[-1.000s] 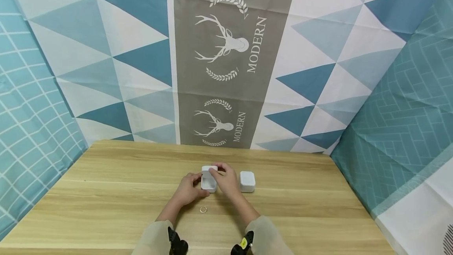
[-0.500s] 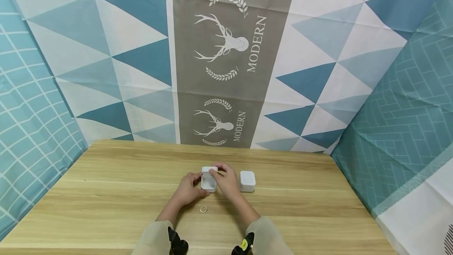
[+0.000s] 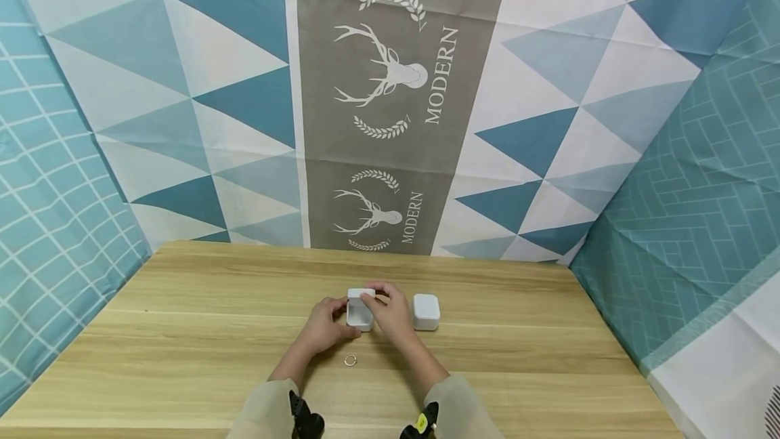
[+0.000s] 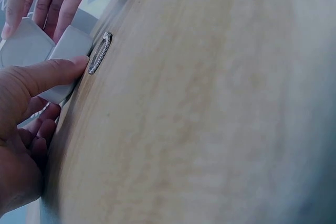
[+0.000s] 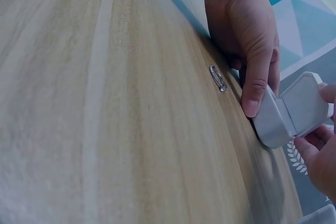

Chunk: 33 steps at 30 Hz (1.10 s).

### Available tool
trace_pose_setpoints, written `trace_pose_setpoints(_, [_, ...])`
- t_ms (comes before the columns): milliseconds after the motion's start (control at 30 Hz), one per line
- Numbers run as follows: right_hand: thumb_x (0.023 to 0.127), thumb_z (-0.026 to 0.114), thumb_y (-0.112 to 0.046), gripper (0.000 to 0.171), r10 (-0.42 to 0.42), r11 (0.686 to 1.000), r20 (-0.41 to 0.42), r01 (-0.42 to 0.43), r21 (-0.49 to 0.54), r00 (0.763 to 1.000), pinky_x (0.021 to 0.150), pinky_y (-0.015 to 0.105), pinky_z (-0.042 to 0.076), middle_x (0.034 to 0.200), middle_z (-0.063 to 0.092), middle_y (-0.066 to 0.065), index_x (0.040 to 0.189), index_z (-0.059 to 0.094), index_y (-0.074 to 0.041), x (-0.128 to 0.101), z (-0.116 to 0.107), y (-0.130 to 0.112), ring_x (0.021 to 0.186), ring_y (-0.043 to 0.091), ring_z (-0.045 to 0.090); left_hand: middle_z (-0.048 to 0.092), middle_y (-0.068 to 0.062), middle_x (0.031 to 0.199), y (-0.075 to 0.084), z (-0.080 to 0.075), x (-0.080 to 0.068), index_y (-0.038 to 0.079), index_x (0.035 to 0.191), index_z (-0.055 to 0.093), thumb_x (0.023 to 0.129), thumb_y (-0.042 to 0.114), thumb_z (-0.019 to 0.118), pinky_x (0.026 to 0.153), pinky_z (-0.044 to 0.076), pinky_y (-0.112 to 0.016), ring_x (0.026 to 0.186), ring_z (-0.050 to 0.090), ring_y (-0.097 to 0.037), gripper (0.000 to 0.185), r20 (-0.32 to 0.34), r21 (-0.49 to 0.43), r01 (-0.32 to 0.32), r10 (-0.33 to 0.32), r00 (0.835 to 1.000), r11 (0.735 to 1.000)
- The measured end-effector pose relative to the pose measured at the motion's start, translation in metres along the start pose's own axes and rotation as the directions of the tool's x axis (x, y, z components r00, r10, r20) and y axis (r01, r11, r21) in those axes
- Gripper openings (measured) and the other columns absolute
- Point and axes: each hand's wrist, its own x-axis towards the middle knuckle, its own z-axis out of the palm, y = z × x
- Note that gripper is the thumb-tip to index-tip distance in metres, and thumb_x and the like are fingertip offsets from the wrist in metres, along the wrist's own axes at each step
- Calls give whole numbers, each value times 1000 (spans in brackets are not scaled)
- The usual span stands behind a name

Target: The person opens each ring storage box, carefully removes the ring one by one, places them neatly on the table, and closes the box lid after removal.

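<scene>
A small white ring box stands on the table with its hinged lid partly raised. My left hand grips the base from the left, its thumb along the near side, as the left wrist view shows. From the right, my right hand pinches the lid between thumb and fingers. A ring set with small stones lies on the wood just in front of the box; both wrist views also show it. What the box holds inside is too small to tell.
A second white box, closed, stands on the wooden table just right of my right hand. Patterned cloth hangs behind the table's far edge, with blue cloths at both sides.
The lid has tipped slightly down toward the base under my right hand's hold. My left hand, the ring and the second box have stayed in place.
</scene>
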Motion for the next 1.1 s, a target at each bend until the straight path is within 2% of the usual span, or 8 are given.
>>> trace_pose_setpoints(167, [84, 68, -8, 26, 1, 1000, 2, -1, 18, 1000, 92, 30, 51, 118, 59, 23, 105, 63, 7, 11, 2, 28, 110, 29, 56, 58, -14, 113, 1, -1, -1, -3, 126, 56, 64, 20, 85, 96, 44, -47, 107, 53, -28, 72, 1, 5, -4, 4, 1000, 1000])
trace_pose_setpoints(300, [84, 69, -13, 27, -11, 1000, 3, 11, 15, 1000, 91, 27, 50, 117, 59, 20, 104, 64, 4, 12, 1, 33, 109, 26, 56, 58, -14, 111, 3, -1, -2, -3, 125, 57, 64, 19, 85, 94, 44, -47, 105, 53, -27, 71, -1, 12, -12, 12, 1000, 1000])
trace_pose_setpoints(600, [84, 69, -13, 30, -11, 999, 29, 10, 42, 1000, 93, 26, 49, 120, 57, 22, 106, 62, 7, 9, -1, 31, 111, 28, 55, 58, -14, 113, 6, -2, -4, -3, 126, 55, 65, 18, 85, 95, 44, -47, 106, 53, -28, 71, 3, 2, 0, 0, 1000, 1000])
trace_pose_setpoints(867, [86, 64, -4, 21, -21, 998, 51, 18, 62, 998, 94, 29, 49, 120, 54, 25, 104, 62, 7, -1, -4, 7, 114, 37, 52, 58, -14, 112, 6, -2, -4, -2, 126, 56, 66, 18, 84, 95, 44, -47, 105, 54, -28, 70, 1, 0, 0, 0, 1000, 1000])
trace_pose_setpoints(1100, [86, 64, -5, 26, 3, 998, 61, -7, 58, 998, 97, 31, 47, 124, 52, 27, 107, 60, 10, -3, -5, 4, 118, 37, 50, 58, -13, 111, 4, -1, -3, -2, 126, 56, 65, 18, 85, 94, 45, -46, 104, 54, -27, 71, 1, 6, 1, -1, 1000, 1000])
